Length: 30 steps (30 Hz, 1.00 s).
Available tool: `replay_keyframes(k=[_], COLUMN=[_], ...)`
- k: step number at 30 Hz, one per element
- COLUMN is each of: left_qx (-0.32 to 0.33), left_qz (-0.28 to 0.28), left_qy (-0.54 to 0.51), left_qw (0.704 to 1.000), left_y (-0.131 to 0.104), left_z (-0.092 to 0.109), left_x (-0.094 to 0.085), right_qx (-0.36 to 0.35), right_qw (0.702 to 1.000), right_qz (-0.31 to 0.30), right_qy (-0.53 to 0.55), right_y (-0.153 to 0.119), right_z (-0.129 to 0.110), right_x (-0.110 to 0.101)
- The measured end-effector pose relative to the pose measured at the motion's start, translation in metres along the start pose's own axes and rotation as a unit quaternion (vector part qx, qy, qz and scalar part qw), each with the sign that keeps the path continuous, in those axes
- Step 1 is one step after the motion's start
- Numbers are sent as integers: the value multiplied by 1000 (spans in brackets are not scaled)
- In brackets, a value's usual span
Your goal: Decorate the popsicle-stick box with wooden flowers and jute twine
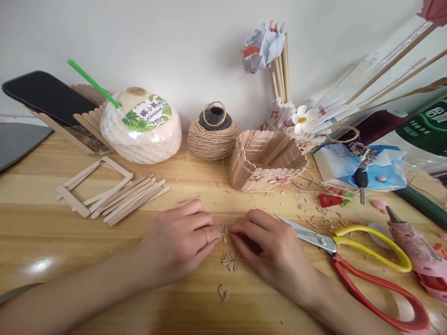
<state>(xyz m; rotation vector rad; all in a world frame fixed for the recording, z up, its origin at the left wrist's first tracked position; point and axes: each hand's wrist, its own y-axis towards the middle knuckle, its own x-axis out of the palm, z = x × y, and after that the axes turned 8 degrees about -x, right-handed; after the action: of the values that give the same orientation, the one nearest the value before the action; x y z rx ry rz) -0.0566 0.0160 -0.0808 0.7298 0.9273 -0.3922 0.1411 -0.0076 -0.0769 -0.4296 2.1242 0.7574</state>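
Between my two hands is a small wooden flower (224, 231) made of thin petal-shaped pieces. My left hand (185, 235), with a ring on one finger, pinches its left side. From the right, my right hand (270, 242) closes thumb and fingertips on its other edge. A second wooden flower (231, 262) lies flat on the table just below. Nearer to me rests a small cluster of wooden petals (224, 293). Open-bladed scissors (323, 241) with yellow and red handles lie beside my right hand.
Craft sticks (136, 197) and a stick frame (75, 200) lie left. Behind stand a wrapped coconut (143, 135), a twine spool (212, 137) and a craft-stick basket (251, 174). A glue gun (414, 246), keys (362, 179) and wood scraps are at right.
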Motion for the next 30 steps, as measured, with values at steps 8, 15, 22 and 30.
replay_keyframes(k=[8, 15, 22, 30], left_qx=[-13, -10, -5, -11], left_qz=[-9, -3, -4, -3], left_qy=[4, 9, 16, 19], left_qw=[1000, 1000, 1000, 1000], left_y=[-1, 0, 0, 0], left_z=[0, 2, 1, 2], left_x=[-3, -1, 1, 1], right_qx=[-23, -33, -38, -44], right_qw=[1000, 999, 999, 998], right_qz=[10, -9, -6, -2], right_qy=[7, -7, -29, -46], right_y=[-1, 1, 2, 2], right_z=[-1, -3, -4, -5], right_x=[-3, -2, 1, 1])
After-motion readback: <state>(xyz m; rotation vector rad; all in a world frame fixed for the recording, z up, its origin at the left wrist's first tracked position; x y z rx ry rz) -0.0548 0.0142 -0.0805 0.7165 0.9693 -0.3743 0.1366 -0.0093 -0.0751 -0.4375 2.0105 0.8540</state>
